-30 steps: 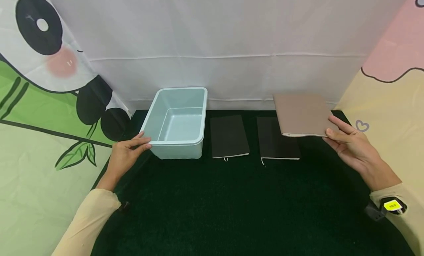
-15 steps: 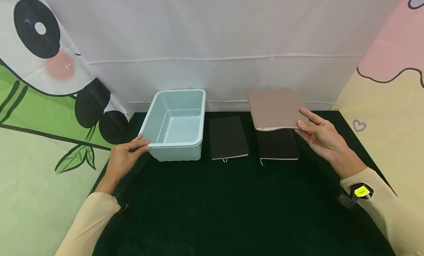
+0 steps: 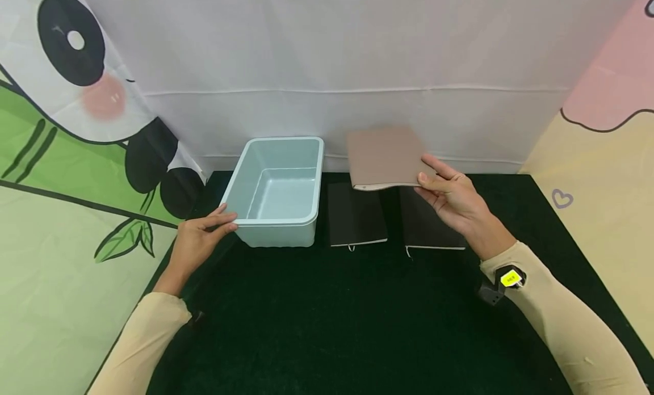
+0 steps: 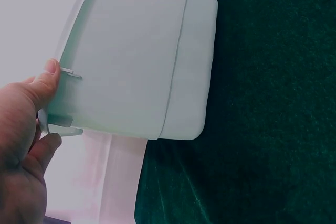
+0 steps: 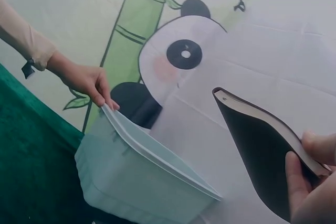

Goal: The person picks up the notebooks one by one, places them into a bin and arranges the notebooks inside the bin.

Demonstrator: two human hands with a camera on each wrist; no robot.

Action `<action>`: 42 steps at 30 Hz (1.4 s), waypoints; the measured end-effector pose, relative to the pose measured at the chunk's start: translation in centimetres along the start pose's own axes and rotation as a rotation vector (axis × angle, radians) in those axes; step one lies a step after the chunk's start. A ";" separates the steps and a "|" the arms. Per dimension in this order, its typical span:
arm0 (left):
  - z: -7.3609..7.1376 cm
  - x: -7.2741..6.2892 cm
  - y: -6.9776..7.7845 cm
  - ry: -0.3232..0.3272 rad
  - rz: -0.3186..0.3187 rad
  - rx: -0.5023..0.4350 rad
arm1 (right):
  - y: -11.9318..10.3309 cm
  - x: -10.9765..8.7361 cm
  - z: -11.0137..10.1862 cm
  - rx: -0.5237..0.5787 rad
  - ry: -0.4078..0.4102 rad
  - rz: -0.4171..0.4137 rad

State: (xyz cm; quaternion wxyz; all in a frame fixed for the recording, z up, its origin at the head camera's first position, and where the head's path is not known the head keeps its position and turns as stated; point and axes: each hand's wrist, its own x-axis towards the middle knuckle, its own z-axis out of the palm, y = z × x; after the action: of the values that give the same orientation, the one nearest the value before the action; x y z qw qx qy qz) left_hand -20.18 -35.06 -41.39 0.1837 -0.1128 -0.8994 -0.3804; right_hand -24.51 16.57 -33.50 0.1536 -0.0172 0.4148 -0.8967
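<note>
My right hand (image 3: 455, 205) pinches the right edge of a pinkish-brown notebook (image 3: 385, 156), thumb on top and fingers below. The notebook is raised, overlapping the far ends of two black notebooks in the head view. Its page edges and dark-looking underside (image 5: 257, 150) show in the right wrist view. With thumb and fingers my left hand (image 3: 201, 236) grips the near left corner of a pale blue plastic bin (image 3: 276, 233). In the left wrist view the thumb lies at the rim of the bin (image 4: 126, 56). The inside of the bin is bare.
Right of the bin, one black notebook (image 3: 356, 219) lies on the dark green cloth (image 3: 327, 315), and another black notebook (image 3: 429, 227) lies further right. Both have ribbon ends at the front. A white curtain (image 3: 357, 49) hangs behind, with printed cloths at both sides.
My right hand has carried the brown notebook leftward, from right of the black notebooks to above them and nearer the bin. The left hand keeps its hold on the bin's corner.
</note>
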 end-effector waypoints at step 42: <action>-1.1 -0.2 -0.2 -0.044 -0.011 -0.020 | 9.9 9.6 13.1 -0.118 0.043 0.099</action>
State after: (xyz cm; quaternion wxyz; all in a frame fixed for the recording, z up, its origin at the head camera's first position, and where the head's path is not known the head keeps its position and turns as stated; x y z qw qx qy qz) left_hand -19.79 -35.99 -40.87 0.1605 -0.1182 -0.8999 -0.3879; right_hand -28.98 -1.94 -33.28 0.1878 0.0134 0.4706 -0.8620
